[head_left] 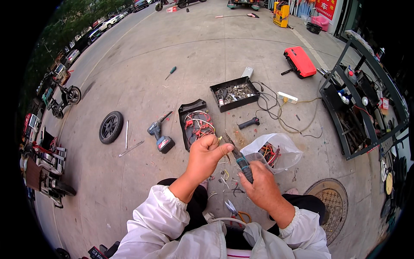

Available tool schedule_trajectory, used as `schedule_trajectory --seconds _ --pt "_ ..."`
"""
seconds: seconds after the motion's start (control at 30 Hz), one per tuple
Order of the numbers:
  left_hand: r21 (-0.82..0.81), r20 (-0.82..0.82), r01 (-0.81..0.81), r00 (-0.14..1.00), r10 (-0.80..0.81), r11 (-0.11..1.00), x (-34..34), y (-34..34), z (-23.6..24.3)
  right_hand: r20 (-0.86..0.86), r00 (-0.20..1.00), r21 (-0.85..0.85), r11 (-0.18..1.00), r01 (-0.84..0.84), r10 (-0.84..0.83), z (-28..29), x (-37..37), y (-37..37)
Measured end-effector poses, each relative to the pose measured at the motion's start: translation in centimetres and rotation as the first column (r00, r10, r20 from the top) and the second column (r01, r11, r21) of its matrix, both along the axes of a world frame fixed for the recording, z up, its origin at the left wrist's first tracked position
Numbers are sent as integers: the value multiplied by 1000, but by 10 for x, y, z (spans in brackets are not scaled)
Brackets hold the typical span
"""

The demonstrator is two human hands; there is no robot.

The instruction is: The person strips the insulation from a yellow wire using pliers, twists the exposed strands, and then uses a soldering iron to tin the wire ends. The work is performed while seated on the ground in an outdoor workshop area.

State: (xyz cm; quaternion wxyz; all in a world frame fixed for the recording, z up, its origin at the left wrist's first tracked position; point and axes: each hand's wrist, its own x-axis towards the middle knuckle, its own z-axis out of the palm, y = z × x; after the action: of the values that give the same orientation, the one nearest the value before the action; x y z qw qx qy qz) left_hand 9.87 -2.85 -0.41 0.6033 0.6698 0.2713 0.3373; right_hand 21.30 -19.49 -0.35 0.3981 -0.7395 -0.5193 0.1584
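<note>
Just beyond the left hand [202,157], the black casing [192,106] blocks the way; beyond the right hand [263,183] stands the white plastic bag [291,157]. Only a narrow gap parts the casing from the drill [160,137] at its left. Nearer, a hand could pass left over pavement [103,172], short of two rods [127,136] and a wheel [111,127]. Farther right, cables [280,118] cross the ground.

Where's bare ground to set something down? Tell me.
Bare concrete lies between the green screwdriver and black wheel, and between the red case and yellow box. Crowded: around the left hand, with wire-filled tray, wire scraps and plastic bag.
</note>
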Motion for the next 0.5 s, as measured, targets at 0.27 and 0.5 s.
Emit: schedule_trajectory --seconds 0.27,0.5 --pt "289 -142 77 989 -37 954 -1 -1 13 -290 952 0 995 97 -93 -7 15 1" --pt "279 -315 597 797 -515 752 -7 -4 13 -380 923 189 971 145 -64 5 38 1"
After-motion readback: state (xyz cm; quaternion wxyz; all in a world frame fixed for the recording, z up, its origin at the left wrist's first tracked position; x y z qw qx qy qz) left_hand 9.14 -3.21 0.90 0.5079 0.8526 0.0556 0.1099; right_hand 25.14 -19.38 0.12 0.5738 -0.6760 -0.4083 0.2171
